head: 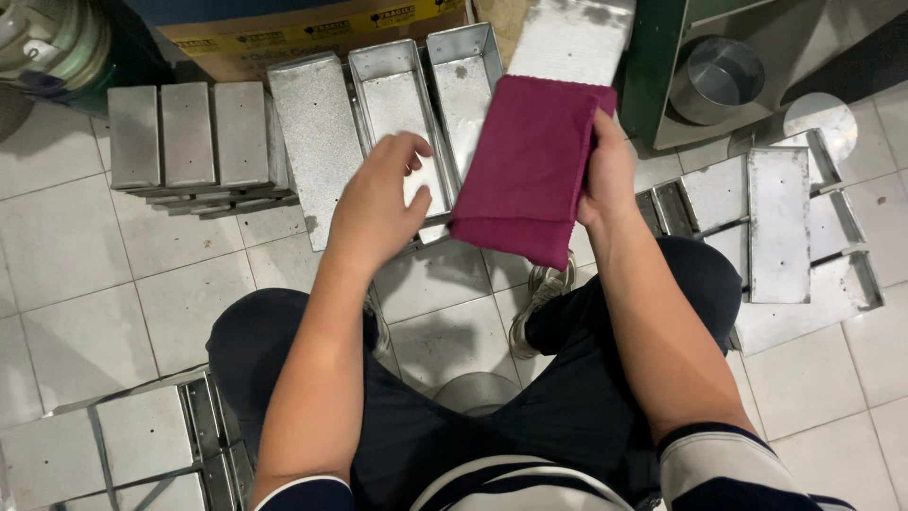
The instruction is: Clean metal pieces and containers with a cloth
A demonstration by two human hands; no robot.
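Note:
My right hand [607,175] grips a folded dark magenta cloth [532,168] by its right edge and holds it up in front of me. My left hand [380,203] hovers just left of the cloth with fingers spread and holds nothing. Below the hands, rectangular metal loaf tins [395,104] lie on the tiled floor, two with their hollows up and one [317,142] turned bottom up. I sit with my knees apart in dark trousers.
A row of upturned tins [194,137] stands at the left. More tins and flat lids [778,222] lie at the right, others at the bottom left [142,445]. A cardboard box [312,28], a green metal stand [653,66] and a round steel pot [716,78] are at the back.

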